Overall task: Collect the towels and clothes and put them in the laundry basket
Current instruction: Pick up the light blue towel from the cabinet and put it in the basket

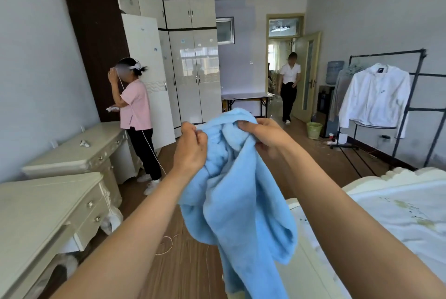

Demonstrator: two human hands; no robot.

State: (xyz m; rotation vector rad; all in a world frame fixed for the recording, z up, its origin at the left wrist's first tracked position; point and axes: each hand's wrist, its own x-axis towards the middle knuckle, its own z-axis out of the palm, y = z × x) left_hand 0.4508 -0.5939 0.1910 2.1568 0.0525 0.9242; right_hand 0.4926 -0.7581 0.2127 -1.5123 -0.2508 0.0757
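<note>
A light blue towel [241,197] hangs in front of me over the wooden floor, bunched at the top and drooping low. My left hand [190,146] grips its upper left edge with closed fingers. My right hand [263,134] pinches the top right of the same towel. A white hooded jacket [376,98] hangs on a black clothes rack [415,96] at the right wall, with a grey garment [339,91] beside it. No laundry basket is in view.
Two cream dressers [72,151] line the left wall. A bed with white bedding [395,207] is at the right. A person in pink [135,108] stands by the wardrobe [193,74]; another person [289,86] walks in through the doorway. A green bin [314,130] stands near the door.
</note>
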